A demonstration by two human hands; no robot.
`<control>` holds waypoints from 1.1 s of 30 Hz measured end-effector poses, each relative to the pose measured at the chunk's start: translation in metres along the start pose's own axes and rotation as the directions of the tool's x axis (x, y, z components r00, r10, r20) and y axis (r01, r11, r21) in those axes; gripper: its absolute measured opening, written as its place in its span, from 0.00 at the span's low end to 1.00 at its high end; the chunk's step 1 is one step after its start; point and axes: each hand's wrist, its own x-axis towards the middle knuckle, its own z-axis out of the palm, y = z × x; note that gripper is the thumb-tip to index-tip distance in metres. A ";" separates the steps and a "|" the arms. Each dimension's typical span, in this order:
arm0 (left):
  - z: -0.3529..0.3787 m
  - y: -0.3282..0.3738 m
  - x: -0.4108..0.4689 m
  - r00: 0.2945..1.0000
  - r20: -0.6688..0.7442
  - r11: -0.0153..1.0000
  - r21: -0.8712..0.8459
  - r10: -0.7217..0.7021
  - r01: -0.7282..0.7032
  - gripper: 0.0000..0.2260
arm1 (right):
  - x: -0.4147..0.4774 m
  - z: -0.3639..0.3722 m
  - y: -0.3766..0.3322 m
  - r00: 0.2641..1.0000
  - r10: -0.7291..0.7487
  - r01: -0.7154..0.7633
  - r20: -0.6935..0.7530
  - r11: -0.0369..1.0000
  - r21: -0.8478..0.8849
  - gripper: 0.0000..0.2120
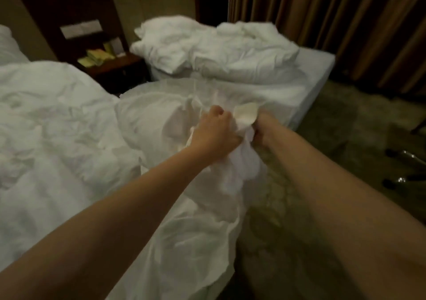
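— What are you gripping?

— I'm clutching a bunched fold of the white sheet (196, 230) at the centre of the frame. My left hand (217, 133) and right hand (265, 129) are fisting it side by side, probably to gather the slack, since the rest is trailing down to the lower middle over the carpet (345, 126).

— And counting outward?

— Two hands and one sheet. Two beds: the near bed (46, 126) at left and the far bed (318, 69) at upper centre. One nightstand (119, 66) is standing between them, and one curtain (322, 23) is hanging upper right.
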 end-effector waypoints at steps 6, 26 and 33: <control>0.041 0.030 0.026 0.984 0.087 0.985 0.080 -0.158 0.151 0.23 | 0.023 -0.031 -0.001 0.945 0.016 0.199 0.325 0.763 -0.615 0.09; 0.031 -0.028 0.043 0.903 0.073 0.768 -0.499 -0.423 0.400 0.09 | 0.098 -0.065 0.105 0.842 -0.064 0.539 0.536 0.151 -0.829 0.40; 0.022 -0.018 0.037 0.853 0.223 0.767 -0.373 -0.472 0.522 0.13 | 0.057 -0.055 0.081 0.859 -0.308 0.509 0.410 0.603 -0.614 0.17</control>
